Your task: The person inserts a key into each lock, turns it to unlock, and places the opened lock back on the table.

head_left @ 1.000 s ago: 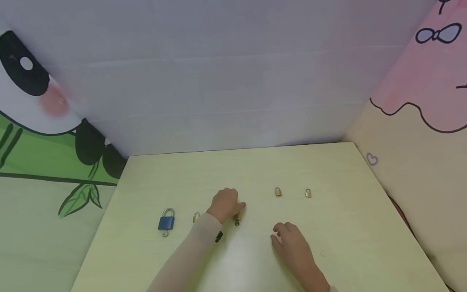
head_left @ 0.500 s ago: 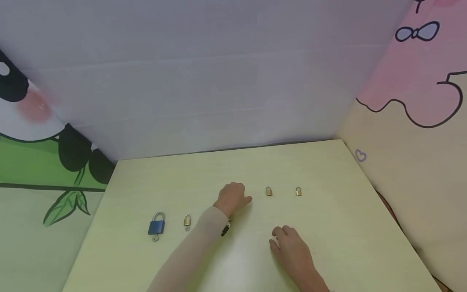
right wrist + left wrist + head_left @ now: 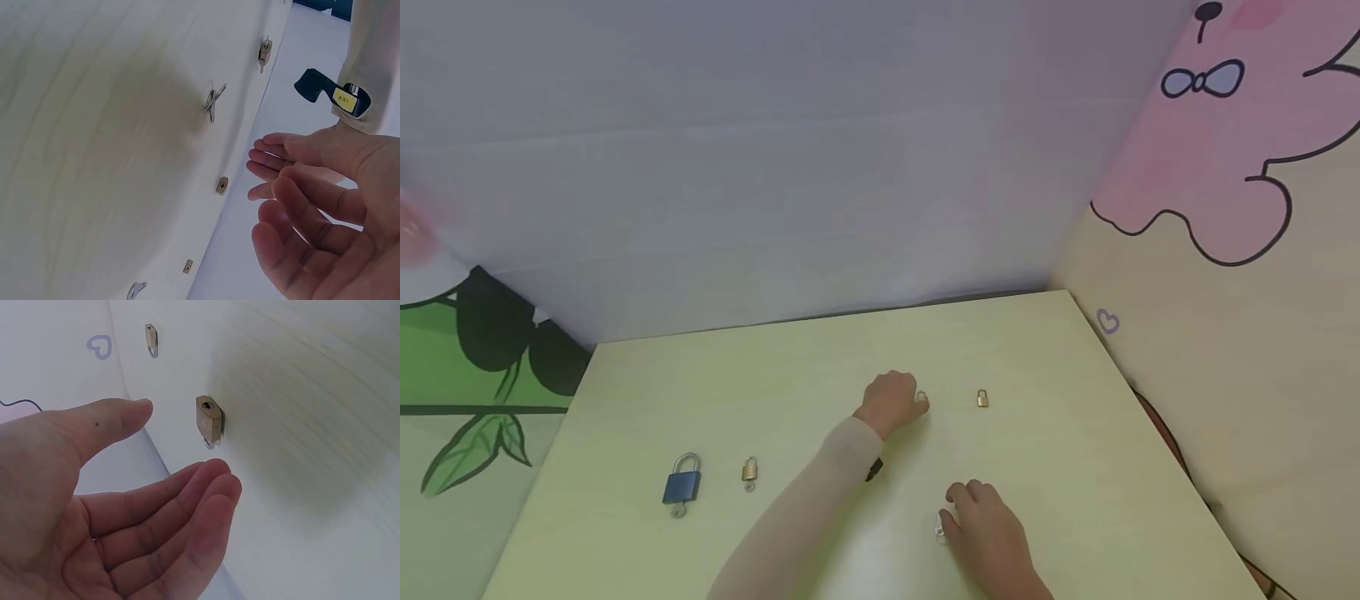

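Observation:
In the head view my left hand [image 3: 891,404] reaches over the table, its thumb and fingers apart. A small brass padlock [image 3: 209,419] stands just beyond those fingertips in the left wrist view, not held. Farther right lies another small brass padlock [image 3: 982,399]. My right hand [image 3: 990,533] hovers over the near part of the table, fingers loosely bent and holding nothing. Beside its thumb are silver keys [image 3: 214,102], crossed over each other in the right wrist view; another silver key [image 3: 136,289] lies apart from them.
A large blue padlock [image 3: 681,487] with a key in it lies at the left of the pale table [image 3: 820,358]. Next to it is a brass padlock [image 3: 749,470] with a key. A grey wall [image 3: 775,208] borders the table's back.
My left hand has moved right, from a brass padlock with a key to the neighbouring padlock. My right hand has shifted slightly right over the table, uncovering keys. The head view has turned right.

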